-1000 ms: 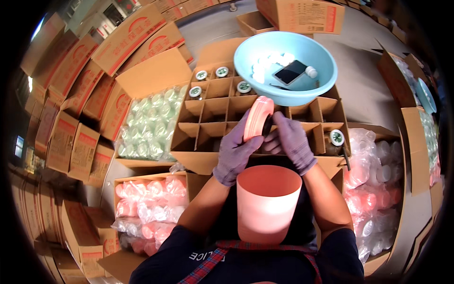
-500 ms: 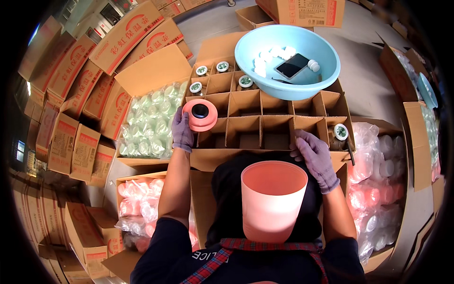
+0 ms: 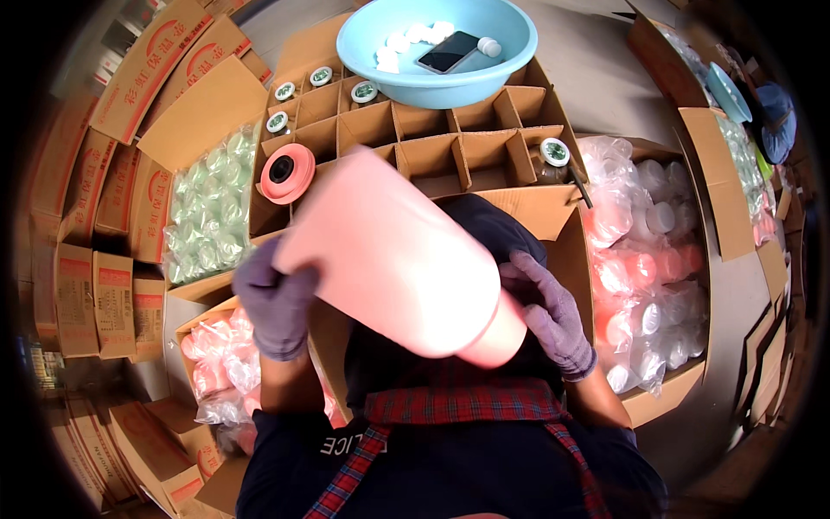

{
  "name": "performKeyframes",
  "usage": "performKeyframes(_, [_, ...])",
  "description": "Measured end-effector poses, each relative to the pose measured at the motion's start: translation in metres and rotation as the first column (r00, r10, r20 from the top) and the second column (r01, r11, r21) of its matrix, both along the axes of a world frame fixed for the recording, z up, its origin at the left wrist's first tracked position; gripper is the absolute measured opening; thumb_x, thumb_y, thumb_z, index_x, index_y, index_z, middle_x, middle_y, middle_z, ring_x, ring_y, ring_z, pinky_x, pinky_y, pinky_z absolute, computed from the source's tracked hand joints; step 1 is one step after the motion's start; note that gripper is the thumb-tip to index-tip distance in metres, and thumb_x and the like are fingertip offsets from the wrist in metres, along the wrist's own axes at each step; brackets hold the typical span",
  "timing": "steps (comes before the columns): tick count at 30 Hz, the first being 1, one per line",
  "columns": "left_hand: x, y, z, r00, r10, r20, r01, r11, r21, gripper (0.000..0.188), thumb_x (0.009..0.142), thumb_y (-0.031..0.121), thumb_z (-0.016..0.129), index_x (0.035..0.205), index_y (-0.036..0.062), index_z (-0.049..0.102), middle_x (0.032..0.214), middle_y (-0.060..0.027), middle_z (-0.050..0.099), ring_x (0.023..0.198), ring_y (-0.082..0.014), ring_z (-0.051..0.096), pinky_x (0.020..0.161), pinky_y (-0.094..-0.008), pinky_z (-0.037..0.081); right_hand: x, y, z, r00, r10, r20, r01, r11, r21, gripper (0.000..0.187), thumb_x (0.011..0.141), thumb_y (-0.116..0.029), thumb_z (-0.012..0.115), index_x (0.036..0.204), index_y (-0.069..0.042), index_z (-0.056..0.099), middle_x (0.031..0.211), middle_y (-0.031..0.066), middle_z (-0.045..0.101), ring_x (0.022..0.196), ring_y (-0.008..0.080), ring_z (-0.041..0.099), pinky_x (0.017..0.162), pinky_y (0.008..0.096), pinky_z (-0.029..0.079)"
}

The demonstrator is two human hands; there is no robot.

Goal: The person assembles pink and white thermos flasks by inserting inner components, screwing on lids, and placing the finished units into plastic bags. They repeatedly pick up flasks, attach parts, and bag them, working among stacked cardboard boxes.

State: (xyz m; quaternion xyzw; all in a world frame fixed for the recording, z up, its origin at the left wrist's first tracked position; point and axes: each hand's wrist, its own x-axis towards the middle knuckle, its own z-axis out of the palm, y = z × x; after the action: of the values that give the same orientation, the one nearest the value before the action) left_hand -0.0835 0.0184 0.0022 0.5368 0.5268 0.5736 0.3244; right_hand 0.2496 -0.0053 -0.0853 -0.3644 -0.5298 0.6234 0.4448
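My gloved left hand (image 3: 278, 298) grips a large pink cup (image 3: 402, 255) by its wide rim, thumb against the outer wall. The cup lies tilted across my lap, its narrower base pointing down to the right. Beside that base is my gloved right hand (image 3: 549, 316), fingers apart and partly curled; whether they touch the cup cannot be made out. A pink lid (image 3: 298, 183) with a black centre sits at the near left corner of a divided carton (image 3: 432, 160). Several bottles with white-rimmed green tops stand in the carton, one a green-topped bottle (image 3: 553, 153) at the right.
A light blue basin (image 3: 437, 91) rests on the carton's far side, with a phone (image 3: 448, 52) and white caps inside. Boxes of wrapped green cups (image 3: 207, 199), pink cups (image 3: 220, 355) and clear cups (image 3: 653, 303) flank me. A person in blue (image 3: 775, 121) is at far right.
The pink cup has gone from upright in my lap to tilted, its rim in my left hand. That hand has let go of the pink lid. My right hand has moved beside the cup's base.
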Motion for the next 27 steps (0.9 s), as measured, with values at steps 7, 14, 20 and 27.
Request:
performKeyframes(7, [-0.009, -0.033, -0.043, 0.963, 0.245, 0.112, -0.261, 0.951, 0.163, 0.046, 0.097, 0.035, 0.068, 0.113, -0.0078, 0.064, 0.099, -0.0040, 0.066, 0.088, -0.0107, 0.056, 0.079, -0.0276, 0.046, -0.047, 0.006, 0.021, 0.907, -0.096, -0.410, 0.042, 0.990, -0.138, 0.111, 0.083, -0.041, 0.079, 0.159, -0.003, 0.009, 0.152, 0.0124, 0.037, 0.141, 0.0233, 0.037, 0.114, 0.0374, 0.033])
performKeyframes(14, [-0.124, -0.057, -0.071, 0.729, 0.311, 0.609, -0.275, 0.949, -0.155, 0.063, 0.106, 0.052, 0.039, 0.141, 0.0002, 0.048, 0.139, -0.0139, 0.056, 0.127, -0.0271, 0.056, 0.105, -0.0419, 0.048, -0.054, 0.068, 0.049, 0.832, -0.469, 0.298, 0.027, 0.570, 0.821, 0.086, 0.062, -0.026, 0.086, 0.138, -0.007, 0.053, 0.135, 0.0243, 0.048, 0.116, 0.0430, 0.054, 0.100, 0.0464, 0.046])
performKeyframes(20, [-0.106, -0.056, -0.104, 0.633, 0.211, 0.745, -0.131, 0.977, -0.166, 0.057, 0.108, 0.047, 0.035, 0.142, 0.0023, 0.046, 0.145, -0.0125, 0.051, 0.134, -0.0242, 0.049, 0.115, -0.0401, 0.036, -0.129, 0.204, 0.014, 0.647, -0.593, 0.479, -0.136, 0.528, 0.838, 0.084, 0.067, -0.034, 0.083, 0.141, -0.016, 0.048, 0.123, 0.0183, 0.052, 0.109, 0.0378, 0.056, 0.093, 0.0468, 0.048])
performKeyframes(27, [-0.068, -0.041, -0.097, 0.880, 0.206, 0.428, -0.134, 0.972, -0.193, 0.060, 0.108, 0.049, 0.031, 0.142, 0.0018, 0.045, 0.145, -0.0128, 0.051, 0.133, -0.0248, 0.050, 0.113, -0.0396, 0.039, -0.178, 0.227, -0.025, 0.511, -0.597, 0.618, -0.229, 0.599, 0.768, 0.072, 0.081, -0.041, 0.075, 0.140, -0.010, 0.047, 0.133, 0.0163, 0.053, 0.119, 0.0347, 0.054, 0.096, 0.0449, 0.048])
